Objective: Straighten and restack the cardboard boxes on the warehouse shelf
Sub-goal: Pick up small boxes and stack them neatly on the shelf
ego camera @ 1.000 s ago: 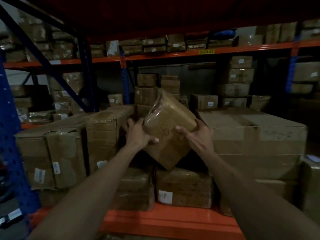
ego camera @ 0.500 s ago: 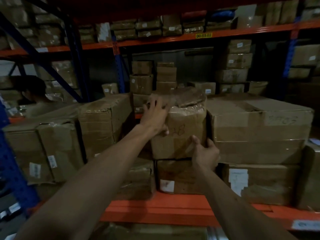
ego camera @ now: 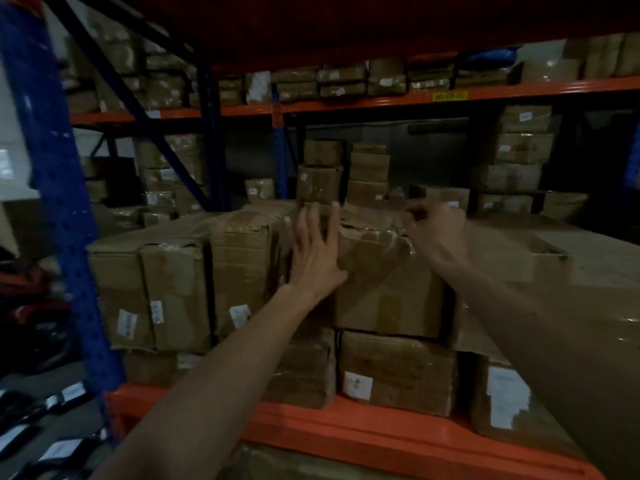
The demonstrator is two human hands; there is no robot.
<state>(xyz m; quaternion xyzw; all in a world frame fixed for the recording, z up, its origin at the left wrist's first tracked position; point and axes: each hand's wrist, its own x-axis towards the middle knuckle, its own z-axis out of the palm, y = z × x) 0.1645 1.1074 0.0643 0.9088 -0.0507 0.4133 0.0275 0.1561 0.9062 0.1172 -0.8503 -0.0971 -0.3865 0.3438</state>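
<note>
A blue perforated steel upright (ego camera: 59,188) stands at the left, with a dark blue diagonal brace (ego camera: 138,98) crossing behind it. A small yellow rack label (ego camera: 449,96) sits on the far beam. White-labelled dark packets (ego camera: 52,441) lie on the grey floor (ego camera: 41,379) at lower left.

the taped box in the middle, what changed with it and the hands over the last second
The taped box went from tilted and gripped in both hands to upright on the lower box. The left hand now lies flat against its left front edge, and the right hand has moved up to its top right corner. The surrounding boxes stayed put.
</note>
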